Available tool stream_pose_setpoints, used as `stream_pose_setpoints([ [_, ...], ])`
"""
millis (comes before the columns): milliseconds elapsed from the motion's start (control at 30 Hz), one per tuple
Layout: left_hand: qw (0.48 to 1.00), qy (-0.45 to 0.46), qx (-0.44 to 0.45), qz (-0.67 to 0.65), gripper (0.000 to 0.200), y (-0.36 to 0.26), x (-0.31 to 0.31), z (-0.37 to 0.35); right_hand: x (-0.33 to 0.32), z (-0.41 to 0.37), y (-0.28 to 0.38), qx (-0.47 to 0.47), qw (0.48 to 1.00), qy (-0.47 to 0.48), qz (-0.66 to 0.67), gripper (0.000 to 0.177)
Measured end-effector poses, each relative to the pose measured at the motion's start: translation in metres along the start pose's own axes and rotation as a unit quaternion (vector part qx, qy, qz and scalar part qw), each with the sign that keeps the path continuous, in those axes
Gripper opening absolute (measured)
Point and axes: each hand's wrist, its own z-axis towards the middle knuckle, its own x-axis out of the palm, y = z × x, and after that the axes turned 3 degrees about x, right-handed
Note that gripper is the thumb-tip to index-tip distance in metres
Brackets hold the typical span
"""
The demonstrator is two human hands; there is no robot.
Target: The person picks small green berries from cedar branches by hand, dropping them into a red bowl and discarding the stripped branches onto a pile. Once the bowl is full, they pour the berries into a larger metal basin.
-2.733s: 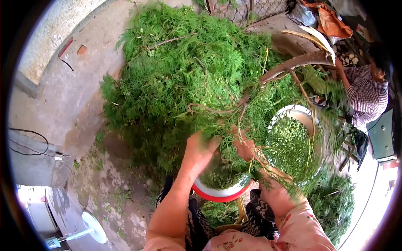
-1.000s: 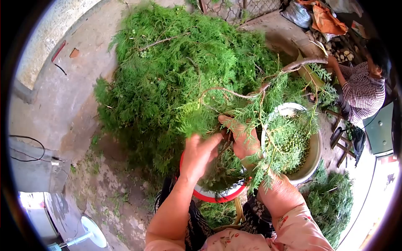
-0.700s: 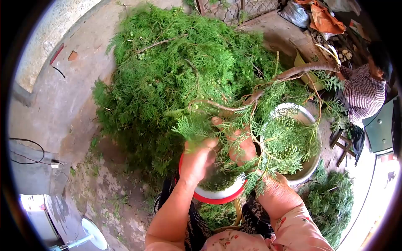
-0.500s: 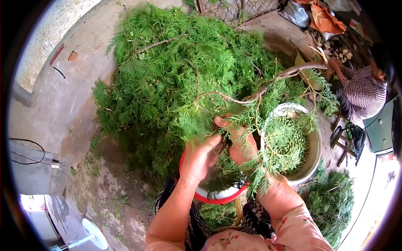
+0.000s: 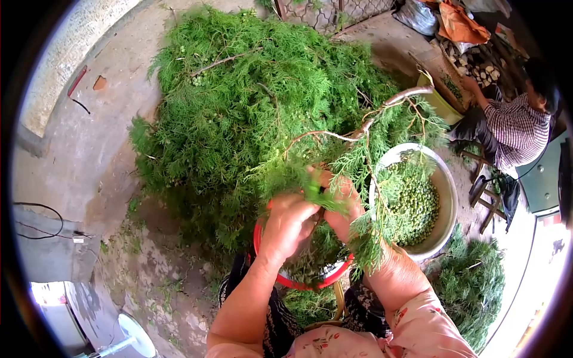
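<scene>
My left hand [image 5: 287, 225] and my right hand [image 5: 341, 203] are close together over a red-rimmed basin [image 5: 310, 285] with sprigs in it. Both hands have curled fingers round a leafy green branch [image 5: 365, 128], whose bare stem reaches up to the right. The foliage near the left fingers is blurred. Beside my right hand stands a pale metal basin [image 5: 449, 210] holding small round green cones [image 5: 421, 206]; branch leaves hang over its left side.
A large heap of green branches [image 5: 239, 119] lies ahead. At the right sits another person [image 5: 516, 128] near a wooden stool [image 5: 490, 203] and a yellow container [image 5: 443, 107]. More cuttings [image 5: 471, 292] lie at lower right; a white fan [image 5: 136, 337] is at lower left.
The branch's upper end has swung left and down, uncovering more of the metal basin. My left hand has shifted slightly. The other person's hand has moved off the branch area.
</scene>
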Motion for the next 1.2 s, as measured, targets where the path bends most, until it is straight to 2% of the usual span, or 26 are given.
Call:
stream_pose_setpoints([
  [100, 0.991, 0.054, 0.007, 0.124, 0.018, 0.000, -0.010, 0.000, 0.030, -0.003, 0.025, 0.072, 0.989, -0.110, 0.073, 0.029],
  [200, 0.993, 0.077, -0.034, 0.086, 0.018, -0.008, -0.013, -0.002, 0.054, 0.008, 0.061, 0.242, 0.951, -0.167, -0.099, 0.019],
  [300, 0.993, 0.085, -0.072, 0.037, 0.019, -0.010, -0.014, -0.005, 0.022, 0.010, 0.030, 0.235, 0.963, -0.110, -0.065, 0.025],
  [333, 0.993, 0.080, -0.075, 0.035, 0.019, -0.013, -0.012, -0.007, 0.019, 0.008, 0.032, 0.222, 0.967, -0.077, -0.102, 0.021],
  [433, 0.993, 0.085, -0.066, 0.038, 0.022, -0.014, -0.007, -0.009, 0.021, 0.007, 0.031, 0.203, 0.972, -0.097, -0.069, 0.018],
  [467, 0.993, 0.088, -0.069, 0.034, 0.023, -0.014, -0.006, -0.009, 0.019, 0.012, 0.031, 0.245, 0.956, -0.139, -0.078, 0.014],
  [567, 0.994, 0.095, -0.055, 0.021, 0.026, -0.016, -0.003, -0.010, 0.028, 0.009, 0.039, 0.211, 0.966, -0.150, -0.011, 0.013],
  [600, 0.994, 0.096, -0.048, 0.016, 0.027, -0.016, -0.002, -0.011, 0.025, 0.007, 0.035, 0.180, 0.972, -0.151, -0.028, 0.016],
  [700, 0.994, 0.092, -0.034, -0.043, 0.028, -0.005, -0.007, -0.005, 0.019, 0.006, 0.034, 0.200, 0.965, -0.166, -0.016, 0.019],
  [733, 0.995, 0.081, -0.020, -0.046, 0.027, -0.004, -0.006, -0.004, 0.022, 0.010, 0.047, 0.236, 0.955, -0.181, 0.001, 0.023],
  [833, 0.992, 0.040, -0.061, -0.106, 0.026, -0.005, -0.002, -0.004, 0.028, 0.008, 0.052, 0.213, 0.958, -0.167, 0.090, 0.028],
  [867, 0.989, 0.030, -0.073, -0.124, 0.024, -0.005, -0.001, -0.005, 0.027, 0.011, 0.051, 0.220, 0.953, -0.202, 0.048, 0.029],
  [967, 0.987, -0.010, -0.074, -0.144, 0.023, -0.011, 0.007, -0.007, 0.035, 0.017, 0.058, 0.214, 0.943, -0.244, 0.081, 0.018],
  [1000, 0.987, -0.013, -0.069, -0.144, 0.024, -0.010, 0.007, -0.006, 0.033, 0.018, 0.057, 0.187, 0.957, -0.211, 0.073, 0.014],
  [1100, 0.989, 0.004, -0.071, -0.127, 0.025, -0.006, 0.003, -0.003, 0.016, 0.020, 0.045, 0.218, 0.956, -0.136, 0.140, 0.025],
  [1133, 0.990, 0.028, -0.081, -0.108, 0.026, -0.004, 0.000, -0.004, 0.033, 0.015, 0.060, 0.235, 0.946, -0.173, 0.138, 0.023],
  [1200, 0.994, 0.058, -0.073, -0.054, 0.023, -0.011, 0.004, -0.009, 0.028, 0.015, 0.053, 0.229, 0.955, -0.169, 0.085, 0.024],
])
